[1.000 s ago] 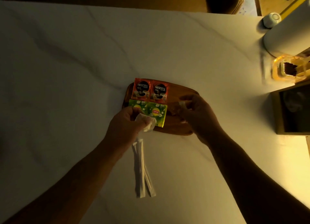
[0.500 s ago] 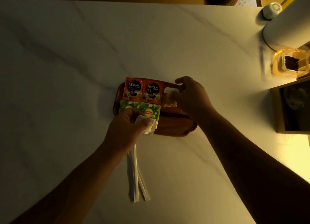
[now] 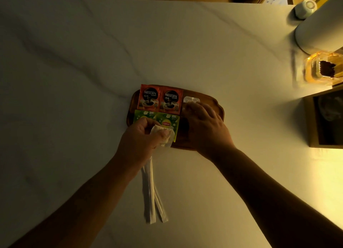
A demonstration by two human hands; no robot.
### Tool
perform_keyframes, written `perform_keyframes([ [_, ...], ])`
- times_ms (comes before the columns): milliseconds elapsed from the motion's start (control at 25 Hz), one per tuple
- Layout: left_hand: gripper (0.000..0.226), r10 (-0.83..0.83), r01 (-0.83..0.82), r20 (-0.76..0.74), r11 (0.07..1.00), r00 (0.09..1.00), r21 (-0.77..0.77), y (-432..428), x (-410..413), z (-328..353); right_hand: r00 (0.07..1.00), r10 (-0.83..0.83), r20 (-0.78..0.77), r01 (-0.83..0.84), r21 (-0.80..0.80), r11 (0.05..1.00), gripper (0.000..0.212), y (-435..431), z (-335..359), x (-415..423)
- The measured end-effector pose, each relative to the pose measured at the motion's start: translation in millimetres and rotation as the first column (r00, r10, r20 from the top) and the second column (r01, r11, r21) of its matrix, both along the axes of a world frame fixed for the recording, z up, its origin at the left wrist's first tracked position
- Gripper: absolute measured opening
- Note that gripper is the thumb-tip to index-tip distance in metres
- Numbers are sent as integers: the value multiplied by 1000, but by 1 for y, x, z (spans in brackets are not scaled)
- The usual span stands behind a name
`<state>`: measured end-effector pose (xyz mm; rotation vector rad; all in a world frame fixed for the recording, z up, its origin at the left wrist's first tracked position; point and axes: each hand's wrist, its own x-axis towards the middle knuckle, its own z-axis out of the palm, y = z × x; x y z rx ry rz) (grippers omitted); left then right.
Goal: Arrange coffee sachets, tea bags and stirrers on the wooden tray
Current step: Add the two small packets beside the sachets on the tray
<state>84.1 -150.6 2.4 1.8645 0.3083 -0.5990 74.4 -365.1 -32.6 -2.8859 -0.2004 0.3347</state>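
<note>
Red coffee sachets [image 3: 159, 99] and green tea bags [image 3: 157, 120] sit on the wooden tray [image 3: 213, 103] beyond my hands; my left hand [image 3: 143, 142] grips the white paper-wrapped stirrers [image 3: 151, 194], not yet placed, while my right hand [image 3: 206, 126] lies flat, pressing a small clear packet [image 3: 191, 100].

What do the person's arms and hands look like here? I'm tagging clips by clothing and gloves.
Both forearms are bare as far as the frame shows: no sleeves in view. The left hand and right hand wear no gloves. No watch, bracelet or ring can be made out, though the dim, warm lighting could hide small details.
</note>
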Motion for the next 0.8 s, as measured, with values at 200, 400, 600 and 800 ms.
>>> perform_keyframes([
  [200,21,-7,7,3,1000,1000,-11,1,-2,2,999,34,30,-35,4,999,91,1,-5,1],
  [400,28,5,-6,-37,1000,999,-30,2,-4,2,999,38,-4,-38,-10,999,84,5,6,5],
  [600,26,-23,24,40,999,999,-42,-4,-7,9,884,-441,-157,446,566,693,24,8,41,-7],
  [800,22,-379,225,459,907,804,355,-17,-18,10,495,-124,-860,868,497,22,27,10,51,-20],
])
